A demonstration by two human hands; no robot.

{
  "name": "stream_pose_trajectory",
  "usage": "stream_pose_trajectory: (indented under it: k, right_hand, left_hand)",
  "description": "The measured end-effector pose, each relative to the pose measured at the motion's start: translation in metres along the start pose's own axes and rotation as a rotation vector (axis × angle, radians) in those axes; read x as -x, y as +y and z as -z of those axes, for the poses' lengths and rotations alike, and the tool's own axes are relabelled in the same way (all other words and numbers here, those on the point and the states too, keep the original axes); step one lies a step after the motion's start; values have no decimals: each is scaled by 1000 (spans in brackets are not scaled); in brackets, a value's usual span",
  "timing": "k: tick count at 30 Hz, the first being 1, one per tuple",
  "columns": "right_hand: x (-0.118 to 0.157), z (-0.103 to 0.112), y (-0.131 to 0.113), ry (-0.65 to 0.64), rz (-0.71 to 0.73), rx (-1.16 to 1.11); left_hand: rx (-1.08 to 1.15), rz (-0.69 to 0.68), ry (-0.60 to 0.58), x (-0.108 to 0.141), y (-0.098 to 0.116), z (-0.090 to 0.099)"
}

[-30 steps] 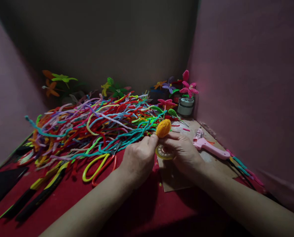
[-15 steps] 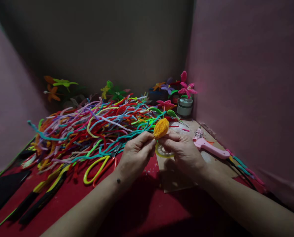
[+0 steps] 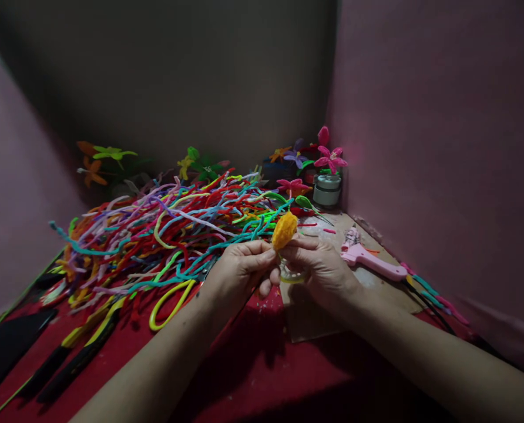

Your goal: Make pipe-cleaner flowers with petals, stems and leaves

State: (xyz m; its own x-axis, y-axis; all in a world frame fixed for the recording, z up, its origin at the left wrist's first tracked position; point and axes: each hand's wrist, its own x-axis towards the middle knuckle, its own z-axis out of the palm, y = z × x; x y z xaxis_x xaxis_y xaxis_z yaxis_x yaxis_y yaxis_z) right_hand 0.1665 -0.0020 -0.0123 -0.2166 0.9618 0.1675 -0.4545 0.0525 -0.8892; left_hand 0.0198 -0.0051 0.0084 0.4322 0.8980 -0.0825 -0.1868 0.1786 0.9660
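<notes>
A fuzzy orange-yellow bud (image 3: 284, 230) stands upright between my two hands, above the red cloth. My left hand (image 3: 244, 267) pinches the base of the bud, its lower fingers curled beneath. Fingertips of my right hand (image 3: 319, 264) are closed on the bud's lower right side. A thin dark stem shows faintly below my left fingers. Just behind my right fingers, a pale yellow-rimmed ring (image 3: 291, 275) lies on the brown board (image 3: 310, 320), partly hidden.
A large heap of colourful pipe cleaners (image 3: 156, 229) covers the left and middle. Yellow-handled scissors (image 3: 167, 302) and black-and-yellow pliers (image 3: 88, 343) lie before it. On the right is a pink glue gun (image 3: 372, 261). Fuzzy flowers (image 3: 330, 158) stand at the back near the walls.
The bud has tilted and shifted slightly left. My left hand has turned, so its lower fingers now show below the bud. My right hand has moved slightly left.
</notes>
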Motion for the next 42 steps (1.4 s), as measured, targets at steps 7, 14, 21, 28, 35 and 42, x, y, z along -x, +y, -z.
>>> stream_pose_trajectory:
  k: [7, 14, 21, 28, 35, 42]
  right_hand:
    - [0, -6, 0, 41, 36, -16]
    - [2, -14, -1, 74, 141, 19]
    - [3, -7, -7, 14, 132, 131]
    - [-1, 3, -1, -69, -71, 31]
    - [-1, -6, 2, 10, -69, -155]
    - [0, -11, 6, 88, -24, -165]
  left_hand:
    - [-149, -122, 158, 4, 0, -11]
    - [-765, -617, 414, 9, -8, -13]
    - [-242, -187, 137, 8, 5, -6]
    - [0, 34, -46, 1, 4, 6]
    - [-268, -139, 182, 5, -2, -14]
    - [-1473, -824, 465, 5, -20, -5]
